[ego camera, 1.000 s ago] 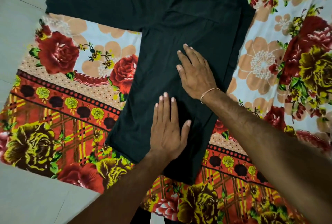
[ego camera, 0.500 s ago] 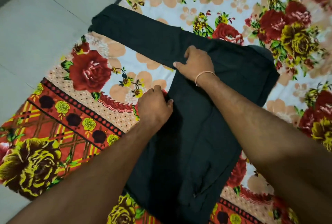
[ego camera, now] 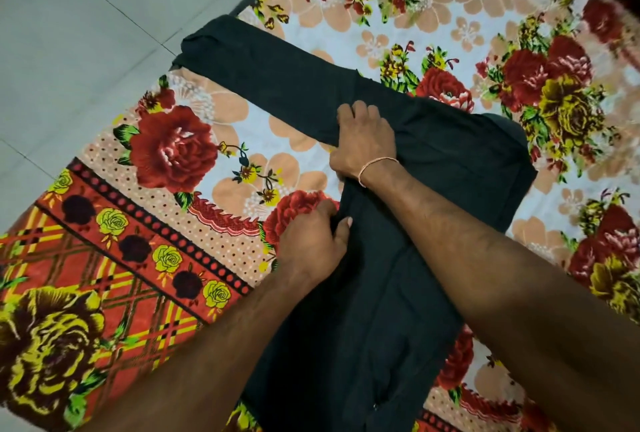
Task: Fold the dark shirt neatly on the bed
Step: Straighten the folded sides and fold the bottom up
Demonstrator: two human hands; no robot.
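Head view, single frame. Left to right: tiled floor (ego camera: 69, 51); floral bedspread (ego camera: 166, 258); then the dark shirt (ego camera: 363, 345), lying flat on the bedspread with its body running toward the bottom edge of frame and one sleeve (ego camera: 263, 85) stretched out to the upper left, cuff end at or just past the bed's edge.

Left hand (ego camera: 308, 241): fingers curled, pinching the shirt's left side edge below the sleeve. Right hand (ego camera: 363, 144): fingers curled round the cloth where the sleeve meets the body; a thin wrist thread (ego camera: 374, 167) shows. Both hands are clamped on fabric, neither lies flat.

Judgement: a lengthwise fold of the sleeve side is being set up.

Risks:
- The sleeve is long and unsupported at the cuff. If the side is lifted fast it may drag, twist or slip off toward the floor, leaving a crooked fold.
- The two grip points sit close together. The lower hem is held by nothing, so the fold line could skew and the bottom corner lag.
- Bunched cloth under the right hand may be trapped as a crease.

Not resolved:
- The fingertips of both hands are buried in dark fabric; the layer count in each pinch cannot be told.
- Collar and the far sleeve are not distinguishable, black on black.
- The hem is partly cut off by the frame and covered by the forearms.
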